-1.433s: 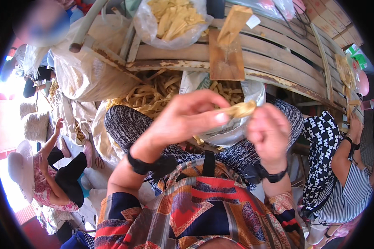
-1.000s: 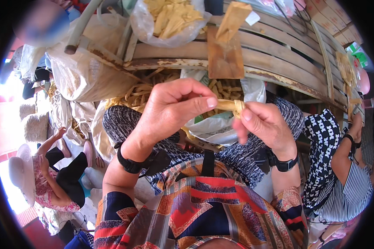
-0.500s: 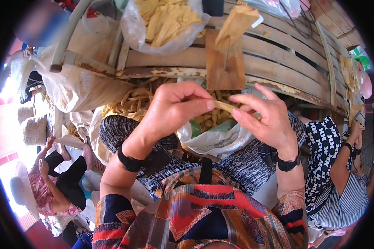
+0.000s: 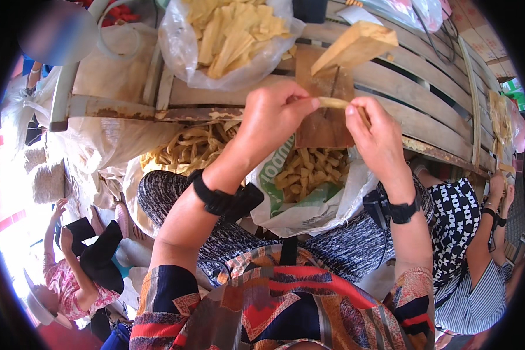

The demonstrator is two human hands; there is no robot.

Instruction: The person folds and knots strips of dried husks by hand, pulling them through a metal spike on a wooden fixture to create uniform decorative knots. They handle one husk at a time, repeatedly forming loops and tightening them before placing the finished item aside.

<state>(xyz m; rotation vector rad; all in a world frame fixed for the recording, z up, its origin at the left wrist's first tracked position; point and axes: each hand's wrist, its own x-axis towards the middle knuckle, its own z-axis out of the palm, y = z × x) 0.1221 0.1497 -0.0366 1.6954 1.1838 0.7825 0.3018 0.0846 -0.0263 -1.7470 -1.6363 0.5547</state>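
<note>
At the near edge of the slatted bench (image 4: pixel 391 81), we list one yellow strip (image 4: pixel 334 103), stretched between two bare hands and seen against the wooden board (image 4: pixel 324 133). Left hand (image 4: pixel 276 111): thumb and forefinger pinched on the strip's left end. Right hand (image 4: pixel 379 131): thumb and fingers closed on its other side. Changed: a moment ago the strip was seen over the mouth of the white sack (image 4: pixel 277 217), with the right fingers spread; since then both hands have moved up toward the bench, and the right fingers have gathered in. We judge that this brings the work to the board and its slanting wooden block (image 4: pixel 356 46), and leaves the short yellow pieces (image 4: pixel 315 175) in the sack plainer to view. Hidden: the strip's left tip, under the fingers; part of its right end, behind the right hand; part of the heap of long strips (image 4: pixel 186 149), behind the left forearm. Uncertain: whether strip and board touch, and what the dark line on the board below the block is. Illegible to us: a blurred round patch at upper left.
</note>
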